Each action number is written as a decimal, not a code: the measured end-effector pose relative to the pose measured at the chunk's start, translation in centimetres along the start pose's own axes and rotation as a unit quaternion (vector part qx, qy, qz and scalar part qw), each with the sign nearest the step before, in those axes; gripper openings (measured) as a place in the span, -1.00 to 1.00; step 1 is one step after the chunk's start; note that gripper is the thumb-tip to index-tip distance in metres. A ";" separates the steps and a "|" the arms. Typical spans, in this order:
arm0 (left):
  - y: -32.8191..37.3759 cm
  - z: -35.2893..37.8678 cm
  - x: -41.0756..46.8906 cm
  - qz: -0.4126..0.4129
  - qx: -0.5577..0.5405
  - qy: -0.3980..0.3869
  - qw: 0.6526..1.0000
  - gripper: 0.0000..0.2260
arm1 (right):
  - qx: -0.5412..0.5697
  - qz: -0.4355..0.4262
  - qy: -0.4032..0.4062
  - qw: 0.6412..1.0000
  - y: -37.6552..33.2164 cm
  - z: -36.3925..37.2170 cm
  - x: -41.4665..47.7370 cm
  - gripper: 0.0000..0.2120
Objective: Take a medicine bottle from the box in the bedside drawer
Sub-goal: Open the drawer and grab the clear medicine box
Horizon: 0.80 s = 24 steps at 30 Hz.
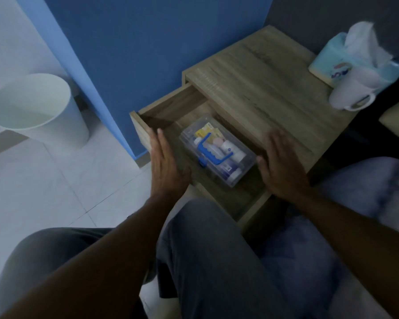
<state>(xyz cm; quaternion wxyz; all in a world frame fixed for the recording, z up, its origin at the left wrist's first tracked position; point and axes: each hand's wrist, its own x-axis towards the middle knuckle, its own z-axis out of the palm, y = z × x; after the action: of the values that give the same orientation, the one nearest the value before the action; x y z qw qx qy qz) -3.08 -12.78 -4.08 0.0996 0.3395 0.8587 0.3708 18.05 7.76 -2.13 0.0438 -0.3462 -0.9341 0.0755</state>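
Note:
The wooden bedside drawer [161,107] stands pulled out. Inside it lies a clear plastic box [237,173] with a blue handle [213,149] on its closed lid. White medicine bottles [232,149] and a yellow pack show through the lid. My left hand [165,166] hovers flat and open over the drawer's left part, just left of the box. My right hand [281,166] is spread open at the box's right side, over the drawer's right edge. Neither hand touches the box.
The bedside table top [263,84] carries a tissue box [336,58] and a white mug [352,93] at its far right. A white waste bin [39,109] stands on the tiled floor to the left. My knees fill the foreground; bedding lies at the right.

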 end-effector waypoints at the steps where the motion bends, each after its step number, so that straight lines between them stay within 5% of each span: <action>1: 0.2 -0.3 0.7 0.032 0.030 -0.008 0.999 0.03 | 0.018 -0.032 0.002 0.999 -1.1 0.3 -0.8 -0.38; 5: 0.7 -0.4 3.7 0.105 0.073 -0.104 0.986 -0.20 | 0.095 -0.061 -0.026 0.993 -5.2 2.3 -3.0 -0.40; 10: 1.6 1.4 7.1 0.054 0.063 -0.177 0.981 -0.36 | 0.172 0.168 -0.036 0.970 -8.8 4.6 -2.7 -0.20; 15: 2.1 3.6 10.0 0.008 0.081 -0.212 0.974 -0.37 | 0.269 0.331 -0.024 0.904 -10.2 5.7 -0.5 -0.14; 24: 1.6 4.7 12.7 -0.100 -0.012 -0.242 0.965 -0.56 | 0.373 0.390 0.093 0.837 -12.2 7.6 0.4 -0.15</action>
<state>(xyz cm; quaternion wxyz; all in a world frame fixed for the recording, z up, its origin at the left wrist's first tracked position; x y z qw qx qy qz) -9.79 -0.99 -5.20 0.3449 0.3299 0.8343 0.2759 8.97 -1.93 -7.50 0.2234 -0.6447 -0.6145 0.3960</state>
